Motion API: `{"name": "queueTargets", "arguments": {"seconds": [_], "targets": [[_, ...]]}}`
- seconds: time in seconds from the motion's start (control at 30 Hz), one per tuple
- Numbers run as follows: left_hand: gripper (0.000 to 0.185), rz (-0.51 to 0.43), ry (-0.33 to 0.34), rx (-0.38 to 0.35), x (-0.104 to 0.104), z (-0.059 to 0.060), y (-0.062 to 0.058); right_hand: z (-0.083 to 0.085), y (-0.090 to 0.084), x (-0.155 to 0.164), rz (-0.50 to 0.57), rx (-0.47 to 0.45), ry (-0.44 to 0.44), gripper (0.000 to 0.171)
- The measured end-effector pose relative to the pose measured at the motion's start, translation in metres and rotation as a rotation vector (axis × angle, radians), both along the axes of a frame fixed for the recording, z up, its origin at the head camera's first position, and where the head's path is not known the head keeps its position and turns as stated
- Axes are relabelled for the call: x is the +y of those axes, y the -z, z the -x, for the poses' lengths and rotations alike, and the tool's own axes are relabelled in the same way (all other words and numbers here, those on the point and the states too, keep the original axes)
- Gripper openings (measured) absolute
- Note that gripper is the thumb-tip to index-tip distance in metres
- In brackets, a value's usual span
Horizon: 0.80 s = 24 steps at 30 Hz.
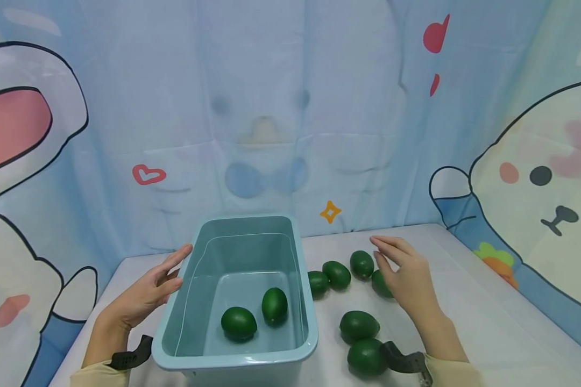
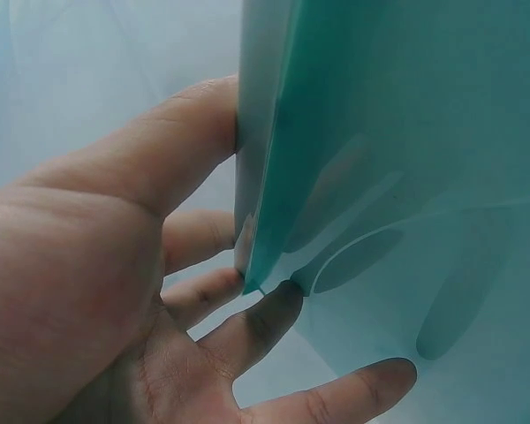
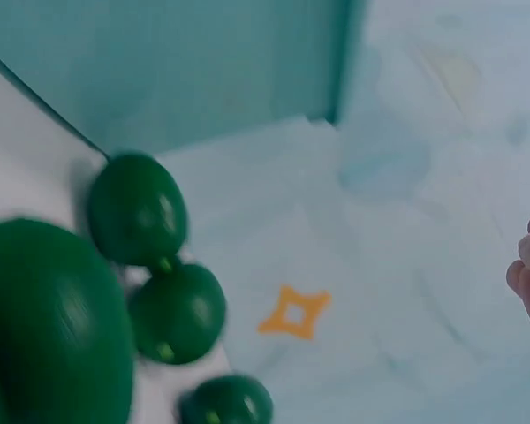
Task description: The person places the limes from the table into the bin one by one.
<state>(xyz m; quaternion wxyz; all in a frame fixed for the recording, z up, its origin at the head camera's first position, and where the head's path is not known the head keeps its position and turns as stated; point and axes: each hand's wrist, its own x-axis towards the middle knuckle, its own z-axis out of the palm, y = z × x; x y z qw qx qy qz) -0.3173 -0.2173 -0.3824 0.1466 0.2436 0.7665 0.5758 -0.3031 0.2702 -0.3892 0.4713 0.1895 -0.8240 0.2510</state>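
Note:
A light blue-green plastic bin stands before me with two glossy dark green oval fruits, one left and one right, on its floor. My left hand is at the bin's left side; in the left wrist view the thumb lies against the rim and the other fingers spread under it along the outer wall. To the right of the bin, my right hand hovers with loosely bent fingers and nothing in them. It partly covers a green fruit, and another lies just left of its fingertips.
Two more green fruits, one nearer the bin and one beside it, lie along its right wall. Nearer me are a front pair, upper and lower. A printed curtain hangs behind the white table.

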Motion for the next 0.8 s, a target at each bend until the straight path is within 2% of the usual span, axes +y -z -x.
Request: {"name": "queueTargets", "arguments": {"seconds": [0.2,0.37,0.47,0.63,0.8], "targets": [[0.063,-0.001,-0.004,-0.001,0.0,-0.001,0.0,-0.001,0.002,0.035,0.116,-0.129,0.153,0.032],[0.064,-0.001,-0.003,0.001,0.001,-0.001,0.0,-0.001,0.012,0.061,0.218,-0.26,0.279,0.034],[0.064,-0.007,-0.001,0.002,0.001,-0.001,0.0,0.0,0.019,0.073,0.242,-0.329,0.336,0.035],[0.065,-0.01,0.005,0.006,0.002,-0.001,0.0,0.005,0.031,0.08,0.223,-0.43,0.329,0.04],[0.064,0.0,-0.001,0.004,0.001,-0.001,-0.001,0.008,0.04,0.079,0.19,-0.462,0.276,0.044]]}}
